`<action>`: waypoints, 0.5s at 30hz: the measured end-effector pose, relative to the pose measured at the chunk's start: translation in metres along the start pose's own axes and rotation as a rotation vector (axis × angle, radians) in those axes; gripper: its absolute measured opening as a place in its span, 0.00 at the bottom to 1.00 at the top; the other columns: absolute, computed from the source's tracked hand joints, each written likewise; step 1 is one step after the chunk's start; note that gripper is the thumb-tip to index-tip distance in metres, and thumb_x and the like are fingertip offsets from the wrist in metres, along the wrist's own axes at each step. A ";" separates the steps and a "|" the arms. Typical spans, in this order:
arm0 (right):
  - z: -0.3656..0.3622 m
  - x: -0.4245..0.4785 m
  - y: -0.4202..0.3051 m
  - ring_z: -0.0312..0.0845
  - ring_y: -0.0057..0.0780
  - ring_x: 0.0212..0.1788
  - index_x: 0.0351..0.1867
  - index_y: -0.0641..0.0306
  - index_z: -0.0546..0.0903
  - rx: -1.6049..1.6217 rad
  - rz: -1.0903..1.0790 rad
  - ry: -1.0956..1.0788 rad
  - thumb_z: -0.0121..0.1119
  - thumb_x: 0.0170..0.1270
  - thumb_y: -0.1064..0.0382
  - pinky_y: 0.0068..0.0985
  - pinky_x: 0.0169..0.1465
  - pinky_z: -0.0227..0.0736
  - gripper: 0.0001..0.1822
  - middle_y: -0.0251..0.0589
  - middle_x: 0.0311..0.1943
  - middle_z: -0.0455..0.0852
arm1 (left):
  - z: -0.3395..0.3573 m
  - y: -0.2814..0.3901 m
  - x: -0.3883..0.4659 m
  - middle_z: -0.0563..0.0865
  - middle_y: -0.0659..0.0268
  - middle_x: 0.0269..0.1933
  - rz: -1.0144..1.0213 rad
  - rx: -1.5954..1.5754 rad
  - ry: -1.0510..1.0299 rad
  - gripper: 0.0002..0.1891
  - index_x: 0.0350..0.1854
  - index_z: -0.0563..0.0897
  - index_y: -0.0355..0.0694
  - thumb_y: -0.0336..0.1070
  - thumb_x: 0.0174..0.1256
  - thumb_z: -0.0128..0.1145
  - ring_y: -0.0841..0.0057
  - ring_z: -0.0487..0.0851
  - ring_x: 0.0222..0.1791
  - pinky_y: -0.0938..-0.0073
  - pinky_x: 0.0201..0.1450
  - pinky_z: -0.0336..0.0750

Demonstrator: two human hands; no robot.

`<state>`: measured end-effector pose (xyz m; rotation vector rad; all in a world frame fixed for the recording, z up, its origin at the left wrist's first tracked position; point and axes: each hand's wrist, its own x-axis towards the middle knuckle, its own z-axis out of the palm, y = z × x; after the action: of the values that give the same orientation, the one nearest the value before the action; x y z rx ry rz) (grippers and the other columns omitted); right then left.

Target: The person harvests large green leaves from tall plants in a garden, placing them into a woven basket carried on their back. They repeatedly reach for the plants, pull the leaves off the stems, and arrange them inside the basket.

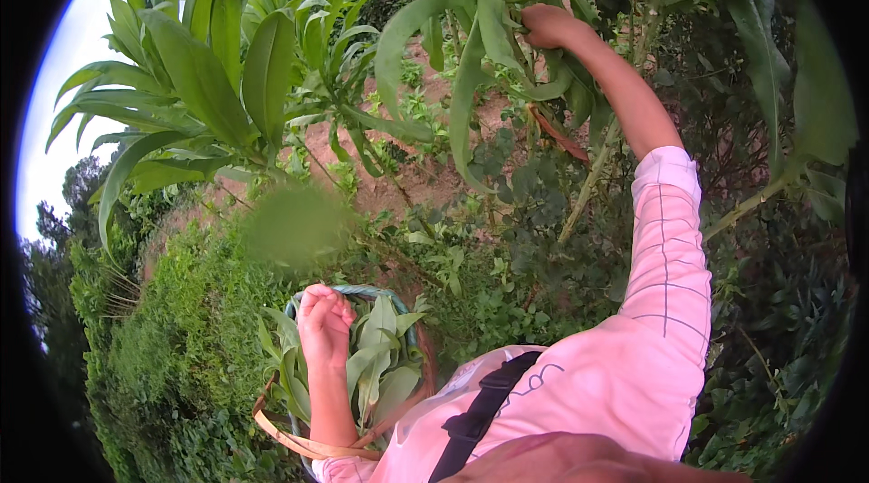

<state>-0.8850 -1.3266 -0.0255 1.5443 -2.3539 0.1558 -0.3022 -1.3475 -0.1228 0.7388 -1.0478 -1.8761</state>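
Note:
My right hand [553, 27] reaches up to a tall leafy plant [495, 21], its fingers curled in at the leaf bases beside the stem. It appears closed on a leaf, though leaves hide the fingertips. Long green leaves hang around and below that hand. Lower left, my left hand [324, 320] is raised with fingers curled in and nothing visible in them. My left forearm passes through the handle [305, 443] of a woven basket [387, 293] with a blue-green rim. Picked long leaves [377, 340] fill the basket, some poking above its rim.
Another broad-leaved plant [197, 75] stands at the upper left, its leaves spreading outward. A blurred green leaf [295, 221] hangs close to the camera. Bare reddish soil [421, 174] shows between stalks. A thick pale stem [590, 184] slants on the right, with dense undergrowth [183, 340] at left.

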 end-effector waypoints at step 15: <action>0.069 0.016 -0.046 0.81 0.47 0.49 0.53 0.66 0.76 2.507 0.240 -0.198 0.49 0.73 0.49 0.48 0.61 0.75 0.21 0.47 0.44 0.82 | 0.021 0.002 0.009 0.77 0.65 0.27 -0.033 -0.068 -0.218 0.05 0.37 0.75 0.40 0.24 0.62 0.55 0.74 0.74 0.25 0.75 0.30 0.70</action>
<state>-0.8627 -1.3772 -0.0891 1.2284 -1.2999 3.8631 -0.3227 -1.3484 -0.1114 0.5239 -1.1061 -2.0445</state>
